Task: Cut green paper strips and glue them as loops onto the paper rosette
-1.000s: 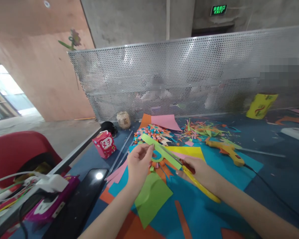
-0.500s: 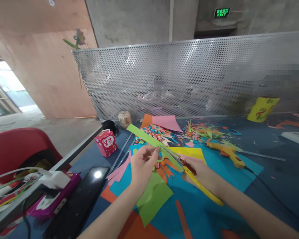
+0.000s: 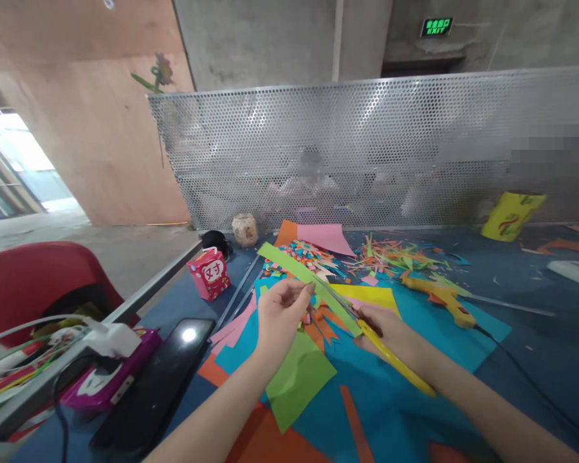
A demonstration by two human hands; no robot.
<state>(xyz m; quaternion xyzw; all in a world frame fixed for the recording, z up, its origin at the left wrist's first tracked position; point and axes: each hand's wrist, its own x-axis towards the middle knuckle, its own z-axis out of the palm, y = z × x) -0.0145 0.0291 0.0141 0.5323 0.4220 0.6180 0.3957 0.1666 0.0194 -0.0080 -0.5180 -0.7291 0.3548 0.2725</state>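
Observation:
My left hand (image 3: 284,315) pinches a long light green paper strip (image 3: 289,263) between thumb and fingertips. The strip slants from upper left down to the right, above the heaped paper. In my right hand (image 3: 388,331) is a pair of scissors (image 3: 390,360) with yellow handles. Their blades lie along the strip's upper edge, between my two hands; whether they are fully closed I cannot make out. Below my left hand lies a green paper sheet (image 3: 299,379), with orange cut paper (image 3: 321,328) beside it, partly hidden.
Blue paper (image 3: 367,411) covers the table's middle. A yellow glue gun (image 3: 441,299) with a cord lies right. Paper scraps (image 3: 395,254) are heaped behind. At left are a black phone (image 3: 159,379), a pink box (image 3: 210,275) and a power strip (image 3: 110,373). A perforated metal screen (image 3: 270,141) stands behind.
The scissors' handles have come closer together, and a thin green sliver near the blades no longer shows. Both hands keep their places; the whole view has shifted slightly.

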